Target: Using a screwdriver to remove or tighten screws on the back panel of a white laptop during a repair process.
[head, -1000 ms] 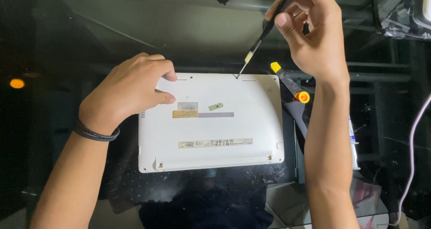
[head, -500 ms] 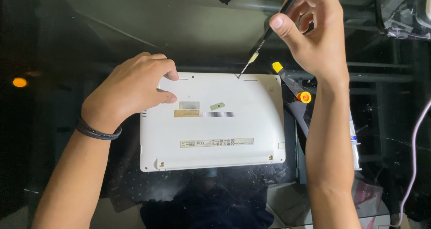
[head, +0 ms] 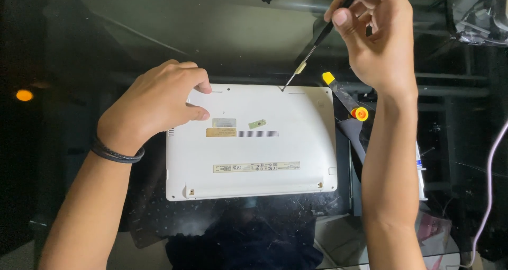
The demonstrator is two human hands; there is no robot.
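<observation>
On the dark glass tabletop (head: 106, 53) a white rectangular plastic laptop (head: 251, 143) lay closed and upside down, its underside with small labels and a vent strip facing up, resting on a black mat (head: 159, 217). At the laptop's far left corner the left hand (head: 153, 103) pressed down flat, its fingers (head: 193, 79) curled loosely over the edge and gripping nothing; a black band (head: 116, 153) circled that wrist. Above the far edge the right hand (head: 378, 37) pinched a thin black-handled screwdriver (head: 317, 42) between thumb and fingers, closed tightly around the handle. The tool slanted down to the left, its tip touching the laptop's underside near the middle of the far edge. Just beside the laptop's right far corner lay a second tool with yellow ends (head: 344, 95).
</observation>
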